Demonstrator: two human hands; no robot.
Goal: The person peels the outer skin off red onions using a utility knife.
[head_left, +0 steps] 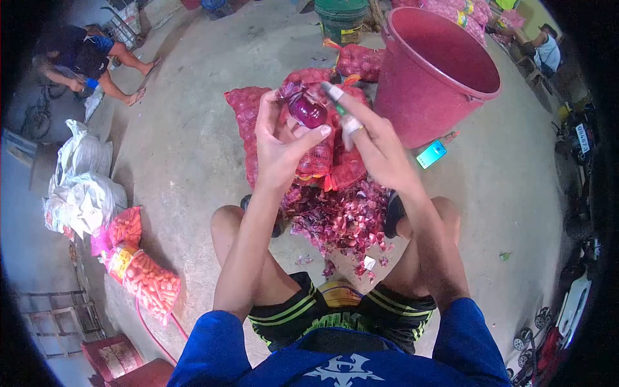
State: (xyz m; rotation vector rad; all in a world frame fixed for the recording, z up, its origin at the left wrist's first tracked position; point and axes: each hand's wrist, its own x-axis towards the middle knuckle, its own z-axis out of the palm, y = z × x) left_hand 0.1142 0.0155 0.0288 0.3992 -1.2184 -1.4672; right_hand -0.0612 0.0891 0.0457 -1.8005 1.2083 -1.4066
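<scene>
My left hand (278,155) is closed around a shiny red onion (308,111), gripping it between thumb and fingers above the net sacks. Some loose dry skin shows at the onion's upper side. Just right of it is my right hand (382,147), with pale coverings on some fingers and a ring. Its fingers are closed on a small green-handled tool (341,108), whose working end is blurred. Below both hands, red net sacks of onions (248,122) stand on the floor. A heap of onion skins (348,222) lies between my feet.
A large red tub (412,97) stands right of the sacks, with a lit phone (431,154) by its base. A green bucket (342,19) is behind. Bags of carrots (151,284) and white sacks (87,180) lie at left. Two other people (84,61) sit further off.
</scene>
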